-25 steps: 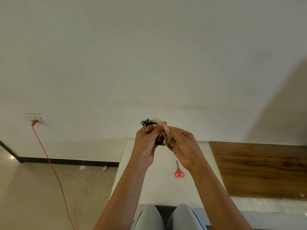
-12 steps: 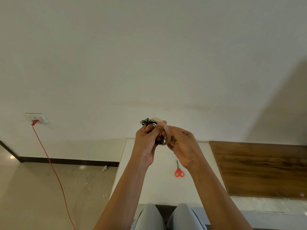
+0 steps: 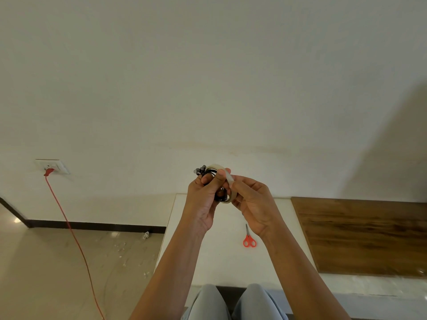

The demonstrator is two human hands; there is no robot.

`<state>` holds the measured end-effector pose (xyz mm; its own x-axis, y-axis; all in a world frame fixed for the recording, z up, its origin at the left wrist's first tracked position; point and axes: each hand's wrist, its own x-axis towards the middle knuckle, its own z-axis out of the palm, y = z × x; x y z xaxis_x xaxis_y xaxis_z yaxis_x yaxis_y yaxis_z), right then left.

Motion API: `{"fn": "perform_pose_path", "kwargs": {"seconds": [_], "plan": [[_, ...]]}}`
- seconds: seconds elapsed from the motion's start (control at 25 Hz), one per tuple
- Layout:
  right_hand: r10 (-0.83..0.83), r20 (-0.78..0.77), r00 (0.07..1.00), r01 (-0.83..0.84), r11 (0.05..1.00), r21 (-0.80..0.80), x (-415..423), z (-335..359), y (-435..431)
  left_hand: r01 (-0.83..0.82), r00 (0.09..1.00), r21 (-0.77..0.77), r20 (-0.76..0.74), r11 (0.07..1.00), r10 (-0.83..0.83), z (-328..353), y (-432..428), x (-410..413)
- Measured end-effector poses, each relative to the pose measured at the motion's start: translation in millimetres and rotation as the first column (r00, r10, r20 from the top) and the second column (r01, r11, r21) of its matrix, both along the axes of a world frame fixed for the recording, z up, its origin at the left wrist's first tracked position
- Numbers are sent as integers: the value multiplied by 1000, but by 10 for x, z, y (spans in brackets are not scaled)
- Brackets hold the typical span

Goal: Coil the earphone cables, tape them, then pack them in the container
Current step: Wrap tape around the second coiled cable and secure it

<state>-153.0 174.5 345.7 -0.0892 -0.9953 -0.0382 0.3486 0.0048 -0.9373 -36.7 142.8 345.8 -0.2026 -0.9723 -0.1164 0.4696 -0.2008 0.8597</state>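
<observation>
Both hands are raised in front of me above the white table (image 3: pixel 208 262). My left hand (image 3: pixel 203 202) grips a coil of black earphone cable (image 3: pixel 218 195) together with a pale roll of tape (image 3: pixel 215 166); the grey earbuds (image 3: pixel 199 169) stick out at the top left. My right hand (image 3: pixel 253 202) pinches the tape roll at its right edge, fingers curled round it. Most of the coil is hidden behind the fingers. No container is in view.
Red-handled scissors (image 3: pixel 249 237) lie on the table below my right hand. A dark wooden board (image 3: pixel 365 236) covers the right part of the surface. A red cord (image 3: pixel 69 227) runs from a wall socket (image 3: pixel 52 166) down across the floor at left. My knees (image 3: pixel 231 301) show at the bottom.
Almost nothing has moved; both hands stay together on the coil and tape roll, with only slight shifting of the right fingers.
</observation>
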Motion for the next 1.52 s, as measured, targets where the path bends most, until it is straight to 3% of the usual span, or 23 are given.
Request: {"fn": "perform_pose_path", "kwargs": {"seconds": [0.44,0.6,0.68,0.88,1.08,1.12,1.2,1.24,1.28,1.32,1.44,1.52], "plan": [[24,-2,1000,-24,1000,8,-15,3,-13,-11,1000,-14,20,1000,12,-7,-17,2],[34,-97,995,-36,999,-24,-49,3,5,-10,999,-6,40,1000,11,-5,-33,39],[23,-100,995,-25,999,-21,-47,9,10,-10,995,-22,99,1000,12,-5,-53,56],[-6,84,996,6,1000,5,-28,-36,-7,38,947,-195,319,980,26,-30,6,124],[-45,143,989,38,998,53,-5,-106,-28,152,754,-400,638,904,155,-46,-44,302],[-62,104,993,55,996,66,12,-99,-12,182,731,-422,662,888,165,-49,-61,324],[-195,-265,944,214,976,45,-20,-128,-19,255,703,-438,696,862,146,-75,-96,368],[-277,-499,821,301,953,-33,-59,-149,-33,289,681,-439,719,851,139,-86,-120,401],[-302,-638,708,303,946,-112,-92,-139,-46,321,653,-437,745,840,138,-90,-141,433],[-249,-702,667,233,965,-120,-125,-111,-64,347,631,-435,764,831,137,-95,-162,458],[112,-535,837,-44,990,137,-172,-40,-118,396,596,-452,789,800,151,-120,-198,464],[172,-399,901,-68,963,260,-157,-34,-145,405,595,-487,783,774,181,-167,-196,435]]}}
